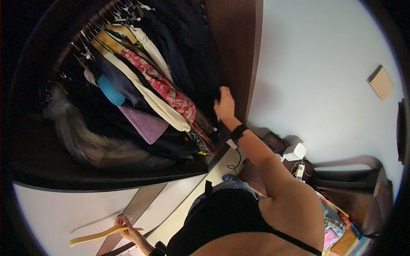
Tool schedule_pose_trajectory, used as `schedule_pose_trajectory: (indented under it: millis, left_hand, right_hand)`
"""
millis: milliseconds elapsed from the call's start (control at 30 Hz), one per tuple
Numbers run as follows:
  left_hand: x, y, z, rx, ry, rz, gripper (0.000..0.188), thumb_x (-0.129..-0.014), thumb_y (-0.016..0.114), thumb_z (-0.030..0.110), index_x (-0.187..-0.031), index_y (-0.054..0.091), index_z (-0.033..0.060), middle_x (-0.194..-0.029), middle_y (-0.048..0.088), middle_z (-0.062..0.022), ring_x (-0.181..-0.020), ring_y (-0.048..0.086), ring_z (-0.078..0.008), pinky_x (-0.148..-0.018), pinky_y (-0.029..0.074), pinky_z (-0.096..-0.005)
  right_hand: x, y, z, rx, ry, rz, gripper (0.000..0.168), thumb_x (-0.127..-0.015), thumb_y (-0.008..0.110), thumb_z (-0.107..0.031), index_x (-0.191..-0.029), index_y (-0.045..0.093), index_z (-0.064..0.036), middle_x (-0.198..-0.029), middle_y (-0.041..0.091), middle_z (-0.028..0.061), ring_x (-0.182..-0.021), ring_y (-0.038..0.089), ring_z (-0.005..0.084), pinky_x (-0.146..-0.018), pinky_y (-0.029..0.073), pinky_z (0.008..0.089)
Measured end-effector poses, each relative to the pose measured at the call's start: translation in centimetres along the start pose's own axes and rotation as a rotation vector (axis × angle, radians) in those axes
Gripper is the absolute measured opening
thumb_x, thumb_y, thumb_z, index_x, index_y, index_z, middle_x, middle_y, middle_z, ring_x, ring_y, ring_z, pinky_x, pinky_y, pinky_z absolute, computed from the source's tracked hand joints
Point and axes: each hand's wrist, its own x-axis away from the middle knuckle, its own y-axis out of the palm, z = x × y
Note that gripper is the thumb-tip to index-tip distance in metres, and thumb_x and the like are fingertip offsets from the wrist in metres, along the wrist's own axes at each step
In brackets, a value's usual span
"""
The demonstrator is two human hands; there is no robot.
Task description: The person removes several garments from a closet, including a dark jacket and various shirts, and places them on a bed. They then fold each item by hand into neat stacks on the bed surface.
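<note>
My left hand (128, 231) is at the lower left, closed around a light wooden clothes hanger (96, 236). No garment hangs from that hanger. My right hand (225, 105) reaches up to the edge of the dark hanging clothes (195, 64) in a wardrobe. Its thumb stands apart from the fingers and I see nothing in it; whether it touches the cloth is unclear. On the rail hang a red patterned garment (160, 86), a cream garment (147, 92), a purple cloth (144, 123) and a blurred grey-brown garment (93, 140).
The dark wardrobe side panel (235, 48) stands beside my right hand, with a pale wall (307, 70) beyond. A white box-shaped device (295, 151) and a power strip with cables (300, 171) lie past my right arm. A bed with a dark headboard (346, 182) holds colourful fabrics (334, 220).
</note>
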Motion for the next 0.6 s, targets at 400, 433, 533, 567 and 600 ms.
schedule_pose_trajectory:
  millis: [400, 433, 533, 567, 600]
  left_hand:
    - [1.1, -0.4, 1.9, -0.142, 0.060, 0.152, 0.017, -0.093, 0.063, 0.014, -0.091, 0.057, -0.0015, -0.081, 0.053, -0.0067, -0.074, 0.048, -0.0159, -0.069, 0.042, -0.0283]
    - [1.6, 0.1, 2.1, -0.176, 0.147, 0.112, 0.017, -0.092, 0.064, 0.014, -0.088, 0.056, -0.0017, -0.078, 0.053, -0.0066, -0.072, 0.048, -0.0158, -0.067, 0.042, -0.0281]
    - [3.6, 3.3, 5.7, -0.036, 0.216, -0.022, 0.020, -0.092, 0.063, 0.009, -0.078, 0.054, -0.0029, -0.070, 0.051, -0.0066, -0.064, 0.046, -0.0153, -0.059, 0.041, -0.0275]
    - [3.9, 4.9, 7.1, -0.182, 0.329, -0.053, 0.018, -0.090, 0.062, 0.005, -0.078, 0.053, -0.0038, -0.071, 0.052, -0.0061, -0.066, 0.048, -0.0156, -0.061, 0.042, -0.0274]
    - [4.1, 6.1, 7.9, -0.075, 0.349, -0.113, 0.016, -0.089, 0.061, 0.002, -0.078, 0.053, -0.0045, -0.071, 0.053, -0.0067, -0.067, 0.049, -0.0156, -0.061, 0.043, -0.0279]
  right_hand:
    - [-0.9, -3.7, -0.5, -0.047, -0.064, 0.201, 0.050, -0.081, 0.069, -0.009, -0.126, 0.049, 0.000, -0.126, 0.047, 0.0216, -0.110, 0.051, 0.0412, -0.092, 0.045, 0.0486]
    - [-1.2, -4.3, -1.2, -0.024, -0.175, 0.276, 0.049, -0.082, 0.069, -0.010, -0.125, 0.049, 0.000, -0.126, 0.045, 0.0218, -0.111, 0.049, 0.0413, -0.093, 0.044, 0.0487]
    - [-2.8, -4.5, -2.6, -0.138, -0.310, 0.258, 0.047, -0.084, 0.066, -0.010, -0.127, 0.049, 0.000, -0.122, 0.048, 0.0235, -0.110, 0.050, 0.0413, -0.093, 0.044, 0.0467]
    - [-3.1, -4.0, -3.4, -0.231, -0.309, 0.215, 0.047, -0.084, 0.066, -0.010, -0.127, 0.048, 0.000, -0.122, 0.049, 0.0233, -0.109, 0.051, 0.0409, -0.091, 0.045, 0.0456]
    - [-3.3, -3.4, -4.5, -0.235, -0.287, 0.199, 0.048, -0.084, 0.066, -0.009, -0.127, 0.047, 0.001, -0.122, 0.049, 0.0223, -0.108, 0.052, 0.0402, -0.090, 0.048, 0.0442]
